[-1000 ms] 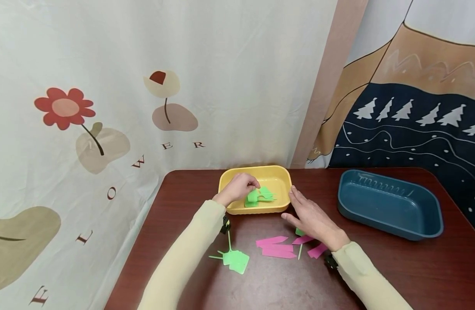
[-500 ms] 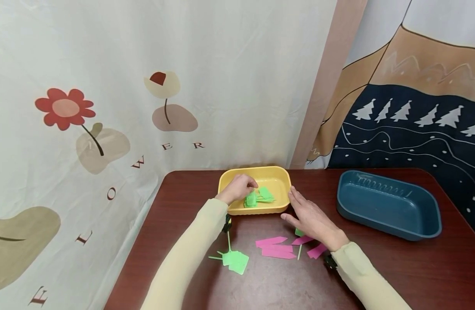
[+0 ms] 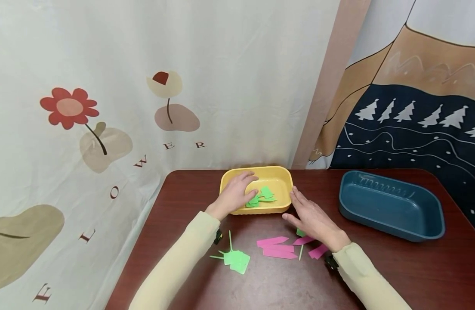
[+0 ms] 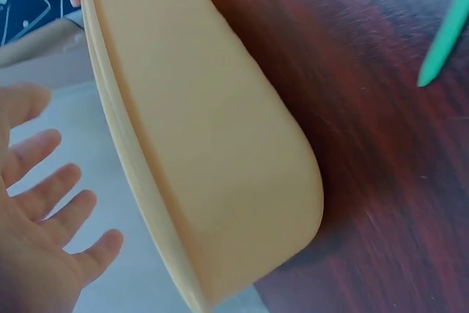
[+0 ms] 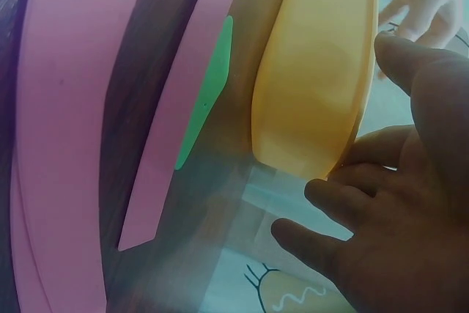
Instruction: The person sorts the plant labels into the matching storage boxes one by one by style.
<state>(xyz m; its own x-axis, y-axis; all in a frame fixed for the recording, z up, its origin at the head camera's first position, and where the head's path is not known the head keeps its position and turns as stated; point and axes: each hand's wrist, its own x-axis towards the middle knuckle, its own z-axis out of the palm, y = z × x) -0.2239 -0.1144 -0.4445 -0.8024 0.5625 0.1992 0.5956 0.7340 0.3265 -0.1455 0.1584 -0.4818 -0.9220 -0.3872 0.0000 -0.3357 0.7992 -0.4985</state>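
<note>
Over the left part of the yellow tray hovers my left hand, its fingers spread and holding nothing. Several green plant labels lie inside the tray near that hand's thumb. In the left wrist view the loosely spread left fingers stand above the tray's rim. My right hand rests with straight fingers against the tray's right end. The right wrist view shows the right fingertips at the yellow rim. Pink pointed labels lie on the table in front of the tray, some partly under the right hand.
A small pile of green labels with thin stems lies at the front left on the brown table. To the right stands a dark blue tray. A printed curtain hangs behind the table's back edge.
The left hand has let go of a green label, which now lies among the others in the tray. Its fingers have opened and drawn slightly left. The right hand has stayed in place.
</note>
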